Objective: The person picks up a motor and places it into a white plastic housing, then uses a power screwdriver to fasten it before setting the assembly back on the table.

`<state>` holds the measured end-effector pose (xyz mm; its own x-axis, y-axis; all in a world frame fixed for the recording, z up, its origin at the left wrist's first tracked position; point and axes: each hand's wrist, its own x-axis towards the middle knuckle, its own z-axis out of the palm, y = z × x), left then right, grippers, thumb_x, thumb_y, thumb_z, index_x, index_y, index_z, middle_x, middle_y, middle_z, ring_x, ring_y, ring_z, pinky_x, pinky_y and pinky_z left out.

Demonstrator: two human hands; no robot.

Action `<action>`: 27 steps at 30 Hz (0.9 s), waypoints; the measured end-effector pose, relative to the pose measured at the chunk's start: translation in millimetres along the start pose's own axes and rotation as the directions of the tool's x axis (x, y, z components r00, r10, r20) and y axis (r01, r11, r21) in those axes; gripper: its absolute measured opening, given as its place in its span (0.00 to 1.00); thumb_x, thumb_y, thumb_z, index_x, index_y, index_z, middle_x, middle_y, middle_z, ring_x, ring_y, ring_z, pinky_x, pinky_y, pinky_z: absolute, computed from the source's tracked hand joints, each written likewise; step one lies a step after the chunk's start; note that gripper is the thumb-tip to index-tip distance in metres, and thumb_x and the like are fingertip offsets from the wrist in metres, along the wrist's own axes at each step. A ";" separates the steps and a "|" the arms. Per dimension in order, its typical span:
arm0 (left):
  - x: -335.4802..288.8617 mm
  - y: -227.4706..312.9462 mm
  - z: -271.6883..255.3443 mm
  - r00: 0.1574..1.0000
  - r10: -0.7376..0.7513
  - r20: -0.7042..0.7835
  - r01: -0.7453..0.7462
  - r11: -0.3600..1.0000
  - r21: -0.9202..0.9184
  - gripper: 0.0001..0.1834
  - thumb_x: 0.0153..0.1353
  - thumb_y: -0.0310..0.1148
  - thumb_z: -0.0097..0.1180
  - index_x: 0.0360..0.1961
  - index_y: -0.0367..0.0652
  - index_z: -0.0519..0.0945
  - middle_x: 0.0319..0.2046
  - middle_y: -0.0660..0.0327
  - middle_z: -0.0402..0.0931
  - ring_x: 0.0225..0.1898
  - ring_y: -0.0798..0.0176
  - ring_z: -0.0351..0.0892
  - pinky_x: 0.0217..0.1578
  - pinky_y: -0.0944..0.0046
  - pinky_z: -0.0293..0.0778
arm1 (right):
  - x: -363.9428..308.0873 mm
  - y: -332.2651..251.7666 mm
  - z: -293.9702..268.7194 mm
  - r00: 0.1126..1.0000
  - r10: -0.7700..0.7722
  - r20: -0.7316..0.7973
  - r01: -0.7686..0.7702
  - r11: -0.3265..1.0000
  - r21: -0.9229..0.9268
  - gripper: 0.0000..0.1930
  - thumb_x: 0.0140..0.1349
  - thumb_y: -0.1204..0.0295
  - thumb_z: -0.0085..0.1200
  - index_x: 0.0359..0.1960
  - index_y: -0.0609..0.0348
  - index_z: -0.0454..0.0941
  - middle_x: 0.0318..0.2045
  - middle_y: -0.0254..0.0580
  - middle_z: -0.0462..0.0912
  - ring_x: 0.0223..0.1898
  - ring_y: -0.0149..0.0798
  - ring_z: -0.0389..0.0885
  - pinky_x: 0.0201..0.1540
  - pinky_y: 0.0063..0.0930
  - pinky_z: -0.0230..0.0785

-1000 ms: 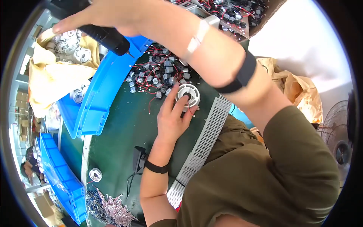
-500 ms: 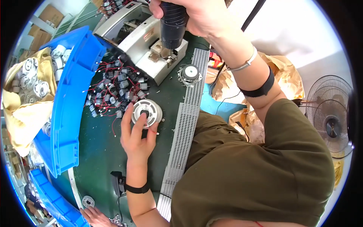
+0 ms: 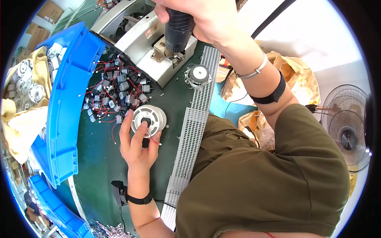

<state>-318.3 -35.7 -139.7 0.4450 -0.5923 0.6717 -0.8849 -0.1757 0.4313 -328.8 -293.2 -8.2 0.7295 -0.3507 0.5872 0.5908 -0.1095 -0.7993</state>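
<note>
My right hand (image 3: 202, 18) is wrapped round a black electric screwdriver (image 3: 178, 31), its lower end over a metal block on the silver machine (image 3: 168, 63). My left hand (image 3: 137, 144) holds a white round plastic wheel (image 3: 156, 115) on the green bench. One fingertip presses on the dark piece at the wheel's hub, and the thumb rests near the rim. A short red wire (image 3: 152, 139) shows by the thumb. Just beyond lies a heap of small grey motors (image 3: 119, 89) with red wires.
A large blue bin (image 3: 65, 103) with white wheels (image 3: 36, 93) stands at the left, a smaller blue bin (image 3: 55, 206) nearer. A perforated metal strip (image 3: 190, 139) follows the bench edge, with a round tin (image 3: 198, 75) on it. A fan (image 3: 345, 131) stands right.
A co-worker's hand and a white wheel at the lower left are gone from view; a bundle of wires shows there. A red wire now shows by my left thumb. The bench has shifted slightly left.
</note>
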 end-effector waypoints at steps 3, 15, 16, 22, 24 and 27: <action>1.4 0.8 0.1 1.000 -0.004 0.006 0.004 1.000 0.001 0.21 0.46 0.30 0.67 0.42 0.41 0.76 0.52 0.43 0.68 0.47 0.45 0.75 0.41 0.57 0.77 | -1.6 -0.6 -3.9 1.000 -0.022 -0.017 0.021 0.999 -0.029 0.07 0.50 0.79 0.58 0.29 0.65 0.72 0.17 0.34 0.75 0.17 0.25 0.73 0.21 0.19 0.67; 0.8 1.6 0.5 1.000 -0.012 0.006 0.012 1.000 0.001 0.22 0.45 0.30 0.68 0.43 0.42 0.76 0.52 0.43 0.68 0.47 0.45 0.75 0.42 0.57 0.77 | -14.2 -7.0 -1.7 1.000 -0.018 0.010 0.019 0.995 -0.095 0.12 0.49 0.81 0.57 0.36 0.68 0.72 0.19 0.36 0.77 0.18 0.26 0.73 0.21 0.19 0.66; 0.7 1.7 0.2 1.000 -0.012 0.005 0.012 1.000 -0.003 0.22 0.45 0.30 0.68 0.42 0.42 0.76 0.52 0.43 0.68 0.47 0.45 0.75 0.42 0.57 0.77 | -16.8 -8.5 -1.9 1.000 -0.010 0.007 0.010 0.996 -0.087 0.13 0.49 0.81 0.57 0.37 0.68 0.71 0.19 0.37 0.77 0.18 0.26 0.73 0.21 0.19 0.66; 4.3 2.6 -2.5 1.000 -0.014 0.006 0.014 1.000 0.026 0.20 0.43 0.29 0.68 0.39 0.41 0.76 0.51 0.44 0.69 0.47 0.46 0.76 0.41 0.57 0.77 | -15.8 -2.5 -3.2 0.980 -0.099 0.171 0.019 0.909 0.417 0.18 0.50 0.81 0.53 0.44 0.70 0.66 0.19 0.40 0.75 0.19 0.33 0.73 0.25 0.24 0.67; 5.2 4.0 -2.4 1.000 -0.030 0.001 0.030 0.998 0.053 0.19 0.41 0.29 0.68 0.36 0.41 0.77 0.50 0.45 0.70 0.45 0.47 0.76 0.39 0.59 0.77 | -25.4 -25.5 13.7 0.992 0.095 0.084 -0.119 0.926 0.359 0.17 0.52 0.80 0.50 0.45 0.71 0.66 0.21 0.43 0.75 0.19 0.35 0.73 0.25 0.26 0.68; 8.7 6.9 -0.6 0.999 -0.033 -0.019 0.034 0.998 0.045 0.18 0.40 0.29 0.68 0.35 0.41 0.78 0.49 0.47 0.71 0.42 0.48 0.78 0.36 0.60 0.77 | -26.0 -32.3 39.1 0.963 0.093 0.252 -0.206 0.855 0.475 0.16 0.50 0.77 0.56 0.40 0.68 0.70 0.21 0.38 0.74 0.20 0.32 0.73 0.23 0.23 0.66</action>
<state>-320.4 -41.6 -130.5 0.4763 -0.5711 0.6686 -0.8747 -0.2305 0.4263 -353.4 -244.1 7.3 0.8442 -0.1139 0.5238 0.5186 0.4207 -0.7444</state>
